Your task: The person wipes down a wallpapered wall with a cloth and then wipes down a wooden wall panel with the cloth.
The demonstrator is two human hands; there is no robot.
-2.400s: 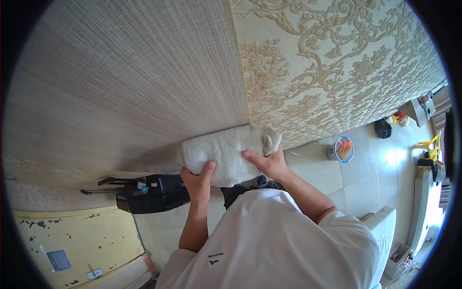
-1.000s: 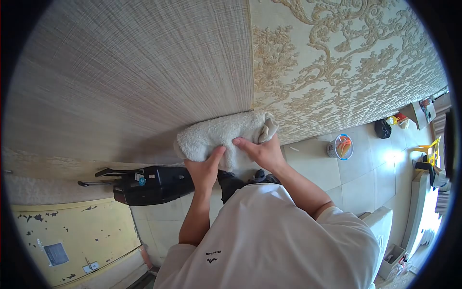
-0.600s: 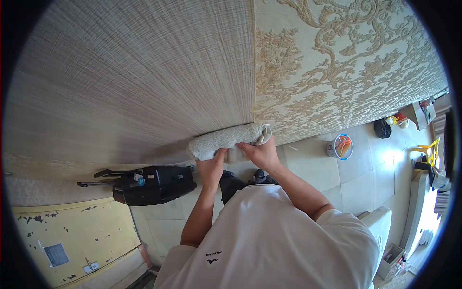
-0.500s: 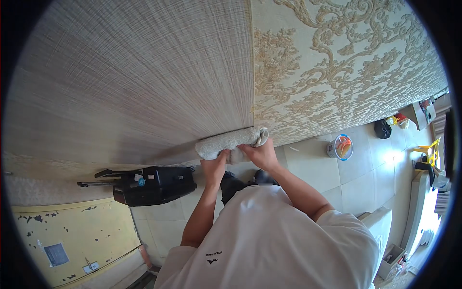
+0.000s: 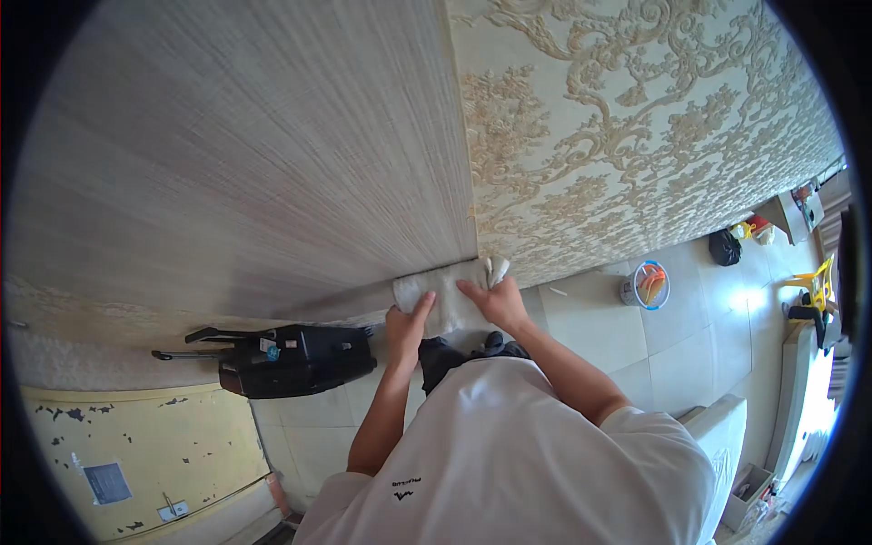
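A whitish, thick towel (image 5: 446, 292) is pressed along the wall surface at the lower edge of the striped grey panel, close to its seam with the patterned wallpaper. It is bunched at its right end, and part of it hangs down between my hands. My left hand (image 5: 406, 329) grips the left part, thumb pointing up along the front. My right hand (image 5: 495, 304) holds the right part, thumb on the front face. The fingers behind the towel are hidden. The striped grey panel (image 5: 318, 136) rises above it, and cream embossed wallpaper (image 5: 618, 118) adjoins on the right.
A black suitcase (image 5: 304, 361) stands at the left by the wall, near a peeling yellow door (image 5: 145, 454). On the tiled floor (image 5: 590, 331) to the right are a bucket (image 5: 646, 286) with orange things, a black bag (image 5: 725, 247) and a yellow chair (image 5: 817, 283).
Both hands have shifted slightly downward and turned, with the thumbs now further up on the towel. The towel was a neat roll and now looks flatter, with more hanging below. The view has tilted a little.
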